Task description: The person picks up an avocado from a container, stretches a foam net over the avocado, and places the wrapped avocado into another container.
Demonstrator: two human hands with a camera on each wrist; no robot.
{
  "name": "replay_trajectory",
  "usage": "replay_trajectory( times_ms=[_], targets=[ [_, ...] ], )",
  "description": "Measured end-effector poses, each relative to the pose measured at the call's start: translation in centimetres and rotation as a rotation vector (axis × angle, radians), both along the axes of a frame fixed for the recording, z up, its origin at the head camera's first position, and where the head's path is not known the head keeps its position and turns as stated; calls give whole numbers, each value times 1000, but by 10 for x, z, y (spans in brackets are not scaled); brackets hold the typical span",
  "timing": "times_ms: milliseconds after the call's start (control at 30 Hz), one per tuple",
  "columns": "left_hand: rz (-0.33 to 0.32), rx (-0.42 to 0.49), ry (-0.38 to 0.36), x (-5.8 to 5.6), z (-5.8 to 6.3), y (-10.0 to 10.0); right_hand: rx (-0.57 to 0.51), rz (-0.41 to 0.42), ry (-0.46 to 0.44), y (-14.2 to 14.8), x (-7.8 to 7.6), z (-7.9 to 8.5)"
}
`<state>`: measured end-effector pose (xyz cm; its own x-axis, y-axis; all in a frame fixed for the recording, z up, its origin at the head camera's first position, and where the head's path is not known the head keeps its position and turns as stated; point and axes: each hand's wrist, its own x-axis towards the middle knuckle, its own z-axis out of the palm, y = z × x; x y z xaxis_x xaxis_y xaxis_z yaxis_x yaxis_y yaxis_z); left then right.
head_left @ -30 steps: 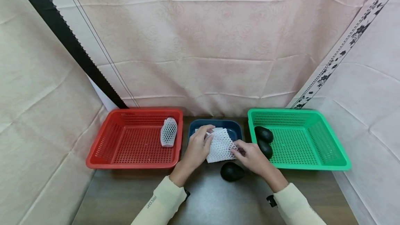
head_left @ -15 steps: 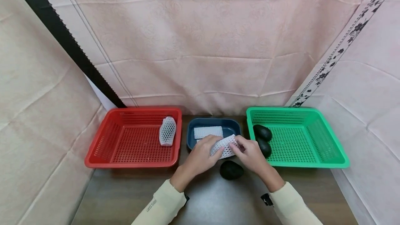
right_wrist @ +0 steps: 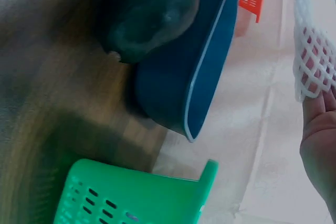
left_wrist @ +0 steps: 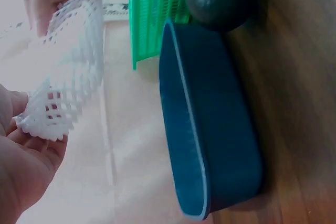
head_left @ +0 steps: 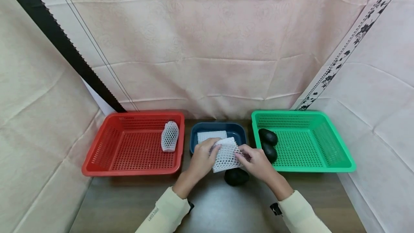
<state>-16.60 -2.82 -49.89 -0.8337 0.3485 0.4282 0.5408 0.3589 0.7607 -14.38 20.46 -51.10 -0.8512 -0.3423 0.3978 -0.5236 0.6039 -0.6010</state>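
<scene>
A white foam mesh sleeve [head_left: 227, 155] is stretched between my two hands above the table. My left hand [head_left: 202, 156] pinches its left side; in the left wrist view the thumb and fingers grip one end of the netting. At the opposite side my right hand [head_left: 257, 161] pinches the edge between thumb and fingers. Just below the sleeve, a dark avocado [head_left: 237, 177] lies on the table, partly covered by the netting in the head view. Behind the hands stands a small blue tray [head_left: 237, 128] with another flat white foam sleeve [head_left: 211, 135] in it.
On the left stands a red basket [head_left: 129, 172] holding one sleeved fruit [head_left: 169, 136]. A green basket [head_left: 323, 169] on the right holds two dark avocados [head_left: 268, 137] by its left wall. Cloth curtains [head_left: 200, 46] hang behind and at both sides.
The foam sleeve has come toward me from over the blue tray, uncovering the other sleeve there. Half a second ago it looked narrower and tilted; now its broad side shows.
</scene>
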Motion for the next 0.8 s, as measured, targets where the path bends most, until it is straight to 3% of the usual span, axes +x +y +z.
replay_trajectory(
  times_ms=[367,567,800],
  targets=[
    [35,57,-36,-4,8,-12,47,2,-62,0,4,-8],
    [35,-24,-127,-3,0,-10,30,11,-42,0,7,-4],
    [-29,-66,-285,1,-5,-7,17,13,7,1,5,5]
  ],
)
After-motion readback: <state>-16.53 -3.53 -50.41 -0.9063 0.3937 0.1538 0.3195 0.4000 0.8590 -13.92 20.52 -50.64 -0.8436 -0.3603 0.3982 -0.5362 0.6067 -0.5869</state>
